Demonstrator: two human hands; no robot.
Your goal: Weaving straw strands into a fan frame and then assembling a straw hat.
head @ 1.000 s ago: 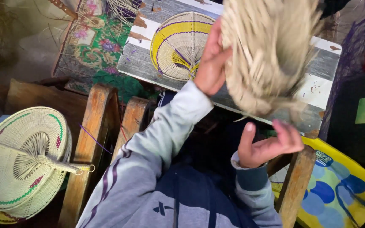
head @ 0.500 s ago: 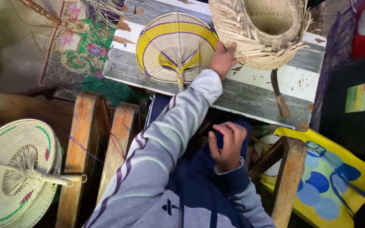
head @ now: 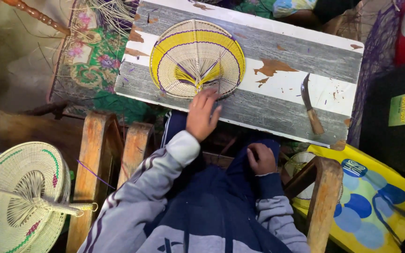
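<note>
Grey and white painted boards form the work table (head: 277,61), its paint chipped in brown patches. On its left half lies a half-round woven fan (head: 197,57), cream straw with a yellow band and purple lines, flat side toward the person. The left hand (head: 202,115) reaches out from a grey sleeve and rests loosely spread, fingertips (head: 210,95) touching the fan's lower edge where the strands gather; it grips nothing. The right hand (head: 260,158) sits down by the lap in a loose fist against dark blue cloth; whether it holds anything cannot be told. A finished round woven fan (head: 22,197) with a handle lies off to the lower left. A small curved knife (head: 311,105) with a wooden handle lies on the table's right part, well apart from both hands.
</note>
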